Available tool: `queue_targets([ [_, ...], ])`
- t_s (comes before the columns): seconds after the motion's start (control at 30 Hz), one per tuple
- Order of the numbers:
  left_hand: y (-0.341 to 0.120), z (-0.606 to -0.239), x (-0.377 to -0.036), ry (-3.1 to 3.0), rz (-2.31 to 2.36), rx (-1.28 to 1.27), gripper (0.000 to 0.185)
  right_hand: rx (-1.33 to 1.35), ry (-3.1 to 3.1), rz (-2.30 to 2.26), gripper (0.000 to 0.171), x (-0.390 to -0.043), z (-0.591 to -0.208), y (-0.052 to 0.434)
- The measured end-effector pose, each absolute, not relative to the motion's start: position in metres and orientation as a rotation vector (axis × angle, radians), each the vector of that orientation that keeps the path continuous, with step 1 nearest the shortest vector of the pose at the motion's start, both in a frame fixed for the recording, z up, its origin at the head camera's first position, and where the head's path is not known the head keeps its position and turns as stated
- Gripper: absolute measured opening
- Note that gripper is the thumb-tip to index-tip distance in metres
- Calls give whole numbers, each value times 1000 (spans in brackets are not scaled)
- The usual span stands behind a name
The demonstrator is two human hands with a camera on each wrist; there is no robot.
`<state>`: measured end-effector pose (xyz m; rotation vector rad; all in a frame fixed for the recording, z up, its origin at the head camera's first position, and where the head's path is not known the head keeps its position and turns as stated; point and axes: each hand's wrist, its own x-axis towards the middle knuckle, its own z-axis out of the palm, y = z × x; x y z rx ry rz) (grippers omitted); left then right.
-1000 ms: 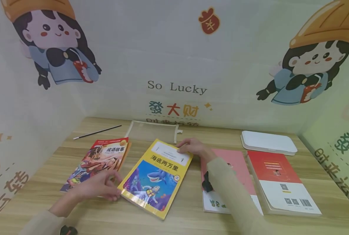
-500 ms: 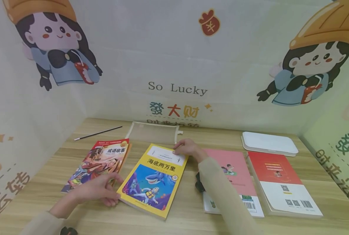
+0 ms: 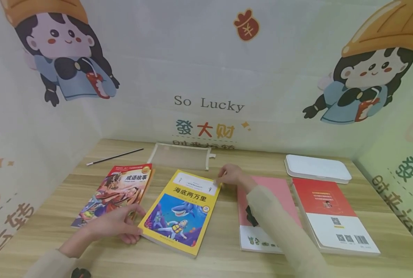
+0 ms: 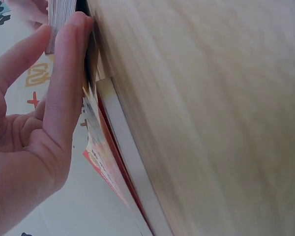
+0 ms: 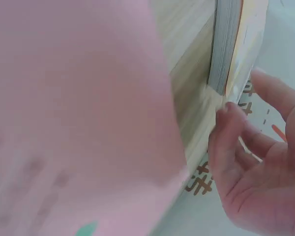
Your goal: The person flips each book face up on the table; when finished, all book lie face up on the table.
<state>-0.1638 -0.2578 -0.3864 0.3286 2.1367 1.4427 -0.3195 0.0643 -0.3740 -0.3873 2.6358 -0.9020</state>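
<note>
A yellow paperback book (image 3: 180, 208) with a shark and diver on its cover lies at the middle of the table, slightly turned. At its lower left corner my left hand (image 3: 114, 226) pinches the book, thumb on one face and fingers at the other in the left wrist view. My right hand (image 3: 232, 175) is by the upper right corner. In the right wrist view its thumb and fingers (image 5: 223, 120) stand apart around the corner of the page block (image 5: 225, 49), loosely bent, with a gap to it. Partly behind my left hand lies a red-topped storybook (image 3: 119, 189).
A pink book (image 3: 267, 189) lies under my right forearm, with a red and white book (image 3: 335, 216) beside it. Behind are a white case (image 3: 317, 168), a mesh pouch (image 3: 178, 156) and a pencil (image 3: 116, 156). A printed cloth (image 3: 206, 69) walls the table's back and sides.
The yellow book's top has swung a little left and straightened. My right hand went left with it, then drew back to the right off its corner. My left hand stayed almost still.
</note>
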Motion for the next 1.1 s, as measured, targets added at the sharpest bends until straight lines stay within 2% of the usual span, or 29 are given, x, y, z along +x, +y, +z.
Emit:
queue_targets([
  [0.33,-255,-386,-163,2179,1379,327,48,-340,2457,-988,37,-303,-378,61],
  [0.67,-252,-386,-158,2258,1347,331,48,-351,2496,-1041,46,-308,-386,50],
  [1.1,-250,-388,-155,2321,1292,250,45,-312,2436,-1173,66,-313,-389,33],
])
